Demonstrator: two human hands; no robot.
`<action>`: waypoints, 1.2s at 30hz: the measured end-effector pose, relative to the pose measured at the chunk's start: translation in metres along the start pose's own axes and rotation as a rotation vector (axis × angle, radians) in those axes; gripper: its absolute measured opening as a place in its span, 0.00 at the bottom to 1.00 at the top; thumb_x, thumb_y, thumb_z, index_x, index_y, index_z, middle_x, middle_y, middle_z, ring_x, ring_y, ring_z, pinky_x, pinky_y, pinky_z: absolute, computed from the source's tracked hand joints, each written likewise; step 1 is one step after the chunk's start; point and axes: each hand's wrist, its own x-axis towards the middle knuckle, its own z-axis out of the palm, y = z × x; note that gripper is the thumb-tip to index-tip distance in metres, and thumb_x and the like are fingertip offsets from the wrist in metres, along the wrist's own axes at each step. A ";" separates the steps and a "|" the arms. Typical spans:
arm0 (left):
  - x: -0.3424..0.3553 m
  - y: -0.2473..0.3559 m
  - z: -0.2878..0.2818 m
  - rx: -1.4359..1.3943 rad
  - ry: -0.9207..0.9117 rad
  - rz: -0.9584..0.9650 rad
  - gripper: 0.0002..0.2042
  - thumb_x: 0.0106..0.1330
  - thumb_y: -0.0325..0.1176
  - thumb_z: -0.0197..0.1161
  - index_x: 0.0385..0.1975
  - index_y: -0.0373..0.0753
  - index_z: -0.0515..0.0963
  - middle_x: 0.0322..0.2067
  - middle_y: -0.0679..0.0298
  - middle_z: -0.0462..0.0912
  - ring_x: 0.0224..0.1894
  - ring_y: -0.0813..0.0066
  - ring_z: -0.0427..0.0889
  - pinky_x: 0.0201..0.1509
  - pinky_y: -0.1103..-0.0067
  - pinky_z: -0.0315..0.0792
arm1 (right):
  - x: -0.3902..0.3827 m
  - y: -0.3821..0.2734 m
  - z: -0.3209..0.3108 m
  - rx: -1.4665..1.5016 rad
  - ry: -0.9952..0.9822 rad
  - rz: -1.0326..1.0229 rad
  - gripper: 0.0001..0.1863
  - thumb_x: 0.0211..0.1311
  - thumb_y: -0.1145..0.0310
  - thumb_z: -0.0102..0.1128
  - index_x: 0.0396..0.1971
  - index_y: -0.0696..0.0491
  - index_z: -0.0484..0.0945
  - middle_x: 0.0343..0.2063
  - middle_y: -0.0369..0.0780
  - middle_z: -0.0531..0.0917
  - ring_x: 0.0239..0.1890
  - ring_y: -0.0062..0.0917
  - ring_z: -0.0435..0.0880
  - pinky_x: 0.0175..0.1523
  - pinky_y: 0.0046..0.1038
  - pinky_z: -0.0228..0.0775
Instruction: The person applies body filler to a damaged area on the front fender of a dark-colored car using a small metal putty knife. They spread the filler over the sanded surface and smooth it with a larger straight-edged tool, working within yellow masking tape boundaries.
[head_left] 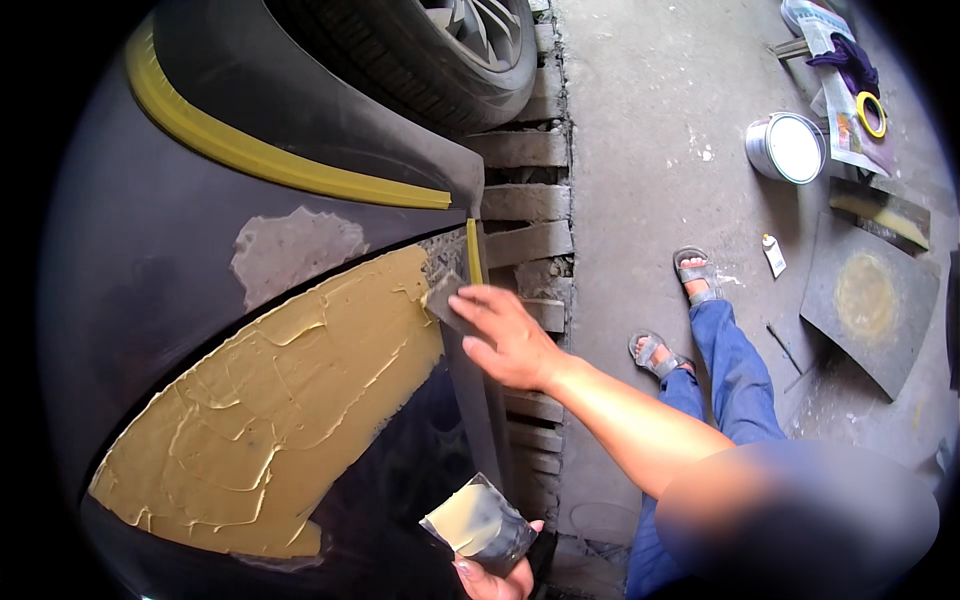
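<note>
My right hand [515, 340] grips a small grey flat spreader [450, 302] between thumb and fingers. Its edge rests at the upper right end of a broad layer of yellowish-tan body filler [270, 420] on a dark car panel [110, 300]. Ridges and smears run across the filler. At the bottom, my left hand [497, 583] is closed around a rectangular plate [490, 525] with paler filler smeared over its upper left part. Above the filler, across a dark gap, lies a dull grey patch [298, 252] with ragged edges.
Yellow masking tape [270, 155] edges the wheel arch beneath the tyre [440, 90]. Slats cover a floor channel [525, 205] beside the car. On the concrete stand a filler can [786, 148], a white tube [773, 256], a stained board [868, 305] and a tape roll [871, 115].
</note>
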 end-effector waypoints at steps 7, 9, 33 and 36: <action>0.011 -0.006 -0.005 -0.231 -0.017 -0.127 0.31 0.72 0.61 0.44 0.68 0.49 0.62 0.60 0.59 0.74 0.52 0.51 0.80 0.42 0.46 0.80 | 0.031 0.004 0.012 -0.040 0.018 -0.085 0.31 0.58 0.69 0.62 0.63 0.54 0.68 0.59 0.47 0.68 0.59 0.46 0.69 0.64 0.41 0.65; 0.028 -0.009 -0.010 -0.386 -0.138 -0.235 0.30 0.73 0.61 0.42 0.69 0.50 0.61 0.61 0.58 0.73 0.52 0.48 0.80 0.42 0.44 0.79 | 0.010 0.010 0.009 -0.069 -0.023 -0.102 0.31 0.57 0.69 0.63 0.63 0.54 0.68 0.60 0.47 0.68 0.59 0.46 0.69 0.64 0.42 0.65; 0.102 -0.004 0.036 -0.266 -0.214 0.011 0.34 0.72 0.58 0.49 0.65 0.34 0.63 0.59 0.55 0.74 0.57 0.57 0.77 0.56 0.51 0.74 | -0.030 -0.064 -0.160 1.052 -0.416 0.741 0.26 0.63 0.64 0.65 0.58 0.59 0.74 0.54 0.42 0.79 0.53 0.24 0.79 0.58 0.28 0.72; 0.106 -0.004 0.060 -0.169 -0.217 0.134 0.36 0.72 0.61 0.46 0.67 0.34 0.61 0.61 0.56 0.71 0.60 0.59 0.74 0.62 0.58 0.70 | -0.058 -0.080 -0.145 1.015 -0.518 0.981 0.23 0.61 0.71 0.67 0.55 0.62 0.74 0.48 0.39 0.82 0.50 0.24 0.81 0.57 0.30 0.73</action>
